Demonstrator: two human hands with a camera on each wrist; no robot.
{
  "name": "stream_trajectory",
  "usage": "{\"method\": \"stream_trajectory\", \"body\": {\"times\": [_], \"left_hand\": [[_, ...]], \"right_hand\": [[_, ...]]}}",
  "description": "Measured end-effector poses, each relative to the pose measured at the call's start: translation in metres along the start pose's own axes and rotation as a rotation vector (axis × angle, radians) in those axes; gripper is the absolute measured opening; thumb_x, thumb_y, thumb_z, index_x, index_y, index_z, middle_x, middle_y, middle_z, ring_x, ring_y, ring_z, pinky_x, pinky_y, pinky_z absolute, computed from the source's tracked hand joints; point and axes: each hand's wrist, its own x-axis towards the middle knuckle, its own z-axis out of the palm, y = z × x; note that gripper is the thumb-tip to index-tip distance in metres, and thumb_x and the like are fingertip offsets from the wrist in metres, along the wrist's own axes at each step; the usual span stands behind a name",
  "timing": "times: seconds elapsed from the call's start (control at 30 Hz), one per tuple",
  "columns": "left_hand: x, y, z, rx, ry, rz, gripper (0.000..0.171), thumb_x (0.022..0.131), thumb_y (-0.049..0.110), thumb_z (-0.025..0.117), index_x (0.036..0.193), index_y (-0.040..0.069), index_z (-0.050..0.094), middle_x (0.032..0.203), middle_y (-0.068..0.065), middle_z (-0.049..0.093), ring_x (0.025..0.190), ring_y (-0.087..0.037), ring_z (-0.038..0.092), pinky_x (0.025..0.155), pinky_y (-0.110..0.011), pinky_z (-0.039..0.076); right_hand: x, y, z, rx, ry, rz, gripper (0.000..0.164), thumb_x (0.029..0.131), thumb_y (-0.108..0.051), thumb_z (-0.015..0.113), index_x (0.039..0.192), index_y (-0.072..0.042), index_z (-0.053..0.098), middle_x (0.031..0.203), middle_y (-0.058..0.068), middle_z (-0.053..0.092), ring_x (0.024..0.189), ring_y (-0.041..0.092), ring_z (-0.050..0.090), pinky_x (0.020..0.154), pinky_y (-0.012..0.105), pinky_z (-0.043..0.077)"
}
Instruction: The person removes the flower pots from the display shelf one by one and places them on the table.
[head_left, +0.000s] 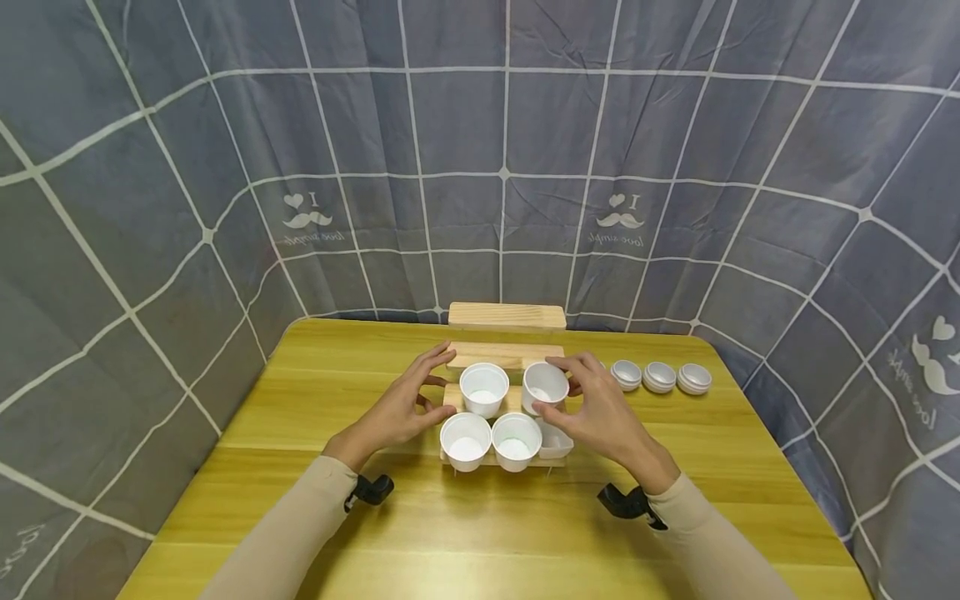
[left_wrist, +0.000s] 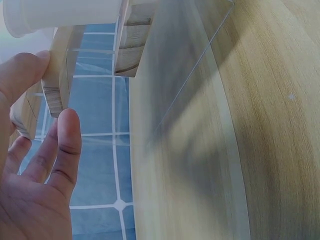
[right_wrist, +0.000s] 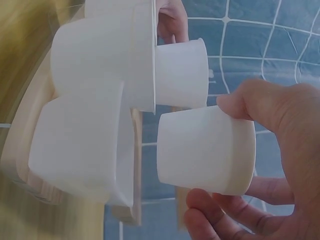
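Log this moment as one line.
Right hand: holds white cup; left hand: touches wooden stand; other cups: on stand; bowls: on table

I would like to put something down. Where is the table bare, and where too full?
Free table: left of the left hand; between the sleeves, in front of the stepped rack; and right of the right hand, in front of the stacked bowls. Crowded: around the rack's lower steps, with white cups, a square tub and the held cup.

Grey gridded curtain (head_left: 457, 125) behind a wood-grain table (head_left: 465, 533)
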Motion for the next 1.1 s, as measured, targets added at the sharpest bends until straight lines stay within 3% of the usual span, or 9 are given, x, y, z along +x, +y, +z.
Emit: {"method": "stream_trajectory", "body": {"times": [0.1,0.33,0.93,1.1], "left_hand": [[0.0,-0.001,0.0,-0.005,-0.001,-0.007,0.094,0.106,0.006,0.087,0.184,0.015,0.034,0.196,-0.015,0.021,0.144,-0.046,0.072,0.089,-0.031,0.068],[0.001,0.0,0.0,-0.014,-0.002,-0.013,0.094,0.106,0.008,0.087,0.184,0.016,0.034,0.196,-0.013,0.021,0.144,-0.046,0.072,0.09,-0.03,0.067],[0.003,0.001,0.001,-0.02,0.005,0.0,0.094,0.105,0.006,0.088,0.183,0.014,0.036,0.196,-0.014,0.021,0.143,-0.046,0.072,0.088,-0.03,0.068],[0.001,0.002,0.001,-0.029,-0.002,-0.011,0.093,0.106,0.008,0.088,0.183,0.014,0.036,0.196,-0.014,0.021,0.144,-0.046,0.072,0.089,-0.029,0.068]], "right_hand": [[-0.001,0.001,-0.001,0.007,0.005,0.002,0.065,0.096,-0.026,0.099,0.151,-0.003,0.075,0.124,0.014,0.073,0.099,0.022,0.075,0.089,0.046,0.07],[-0.001,0.004,-0.004,0.0,0.015,0.01,0.065,0.096,-0.027,0.098,0.152,-0.003,0.075,0.126,0.015,0.073,0.1,0.022,0.073,0.088,0.034,0.065],[-0.001,0.012,-0.014,-0.006,0.035,0.024,0.066,0.095,-0.027,0.099,0.152,-0.002,0.074,0.128,0.018,0.073,0.103,0.026,0.075,0.09,0.047,0.07],[-0.001,0.012,-0.014,-0.01,0.031,0.024,0.067,0.095,-0.027,0.099,0.151,-0.002,0.074,0.127,0.018,0.072,0.102,0.024,0.074,0.088,0.036,0.068]]}}
